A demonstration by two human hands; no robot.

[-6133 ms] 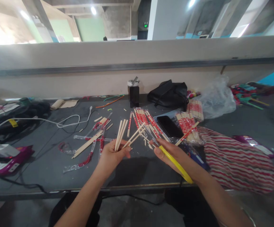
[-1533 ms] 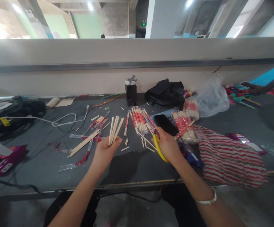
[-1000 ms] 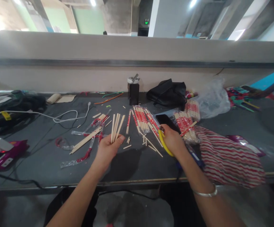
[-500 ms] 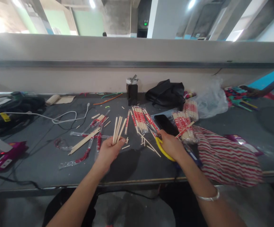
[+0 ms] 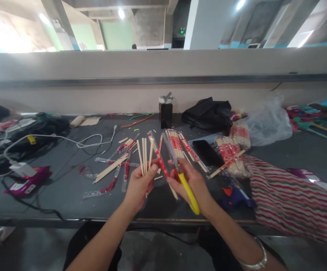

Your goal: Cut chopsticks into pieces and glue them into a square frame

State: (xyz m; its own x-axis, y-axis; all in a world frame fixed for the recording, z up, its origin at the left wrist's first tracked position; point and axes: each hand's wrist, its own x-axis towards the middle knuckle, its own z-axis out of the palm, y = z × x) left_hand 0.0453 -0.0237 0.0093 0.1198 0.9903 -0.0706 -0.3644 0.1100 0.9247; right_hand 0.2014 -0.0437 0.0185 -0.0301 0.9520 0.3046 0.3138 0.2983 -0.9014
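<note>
Several bare wooden chopsticks point(image 5: 145, 152) stand up out of my left hand point(image 5: 137, 186), its fingers closed round their lower ends. My right hand point(image 5: 195, 184) is closed on yellow-handled scissors point(image 5: 190, 195), blades pointing away from me. Its fingertips also pinch a red-wrapped pair of chopsticks point(image 5: 161, 162), which slants between my hands; whether the left fingers touch it I cannot tell. Just beyond lie more wrapped chopsticks point(image 5: 176, 141). To the left are loose chopsticks point(image 5: 111, 168) and torn clear-and-red wrappers point(image 5: 107, 191).
A dark phone point(image 5: 207, 152) lies right of the wrapped row, near bundled chopsticks point(image 5: 231, 152). A striped cloth point(image 5: 290, 195) hangs over the front edge. At the back are a black bag point(image 5: 208, 114), a dark container point(image 5: 166, 114) and a plastic bag point(image 5: 267, 122). A white cable point(image 5: 64, 137) crosses the left.
My right hand has come in close to my left hand with the scissors and now also pinches a red-wrapped pair. The left hand still holds its chopsticks. The camera view has shifted slightly left.
</note>
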